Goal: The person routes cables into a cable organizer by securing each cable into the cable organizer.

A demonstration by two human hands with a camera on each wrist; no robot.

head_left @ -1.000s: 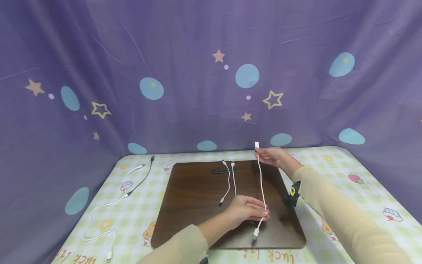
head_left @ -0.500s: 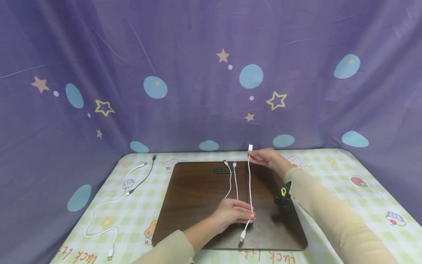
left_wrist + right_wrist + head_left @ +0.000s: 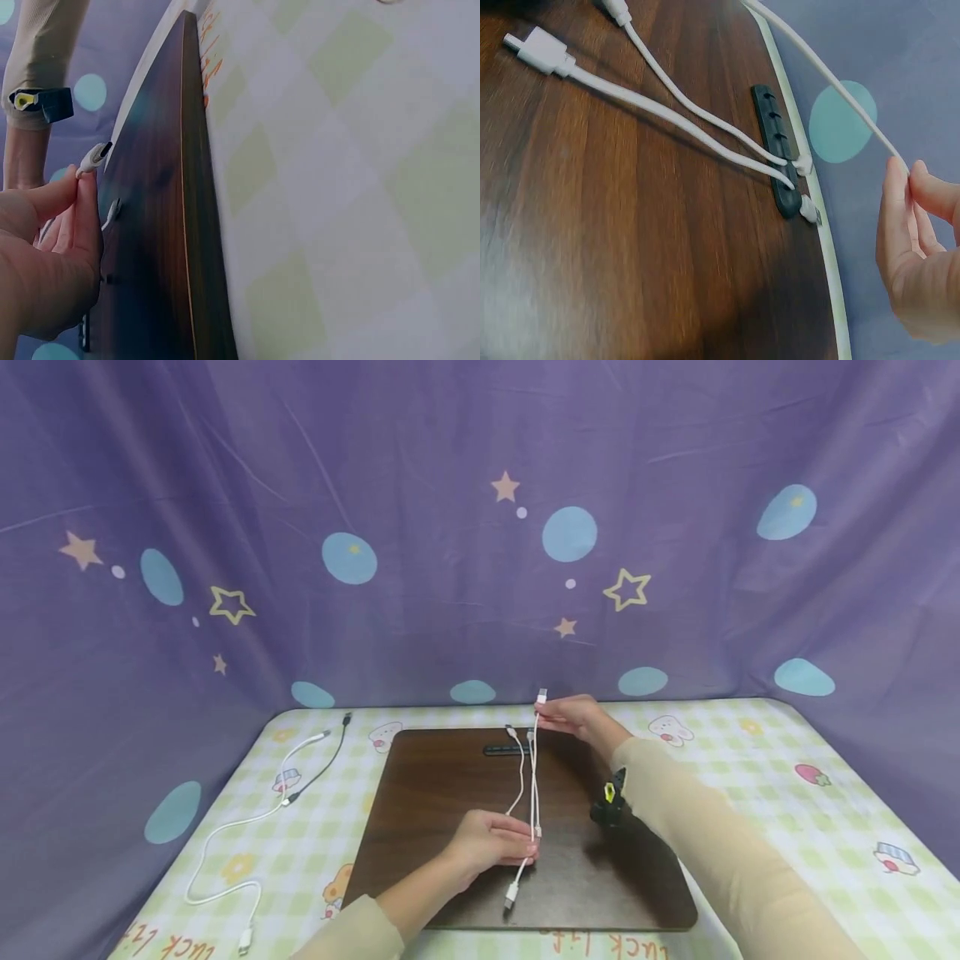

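Hands pinch a white cable near both ends, long axis front-to-back, near plug toward the person.

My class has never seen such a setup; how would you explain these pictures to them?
There is no machine: a person works bare-handed. The wide view comes from a head camera; the closer two come from wrist cameras, one each. On the patterned tablecloth lies a dark board; two white cables run through a small slotted strip on it. Left of the board lie a curving white cable and a dark cable. The left hand and right hand pinch a raised white cable near its ends.
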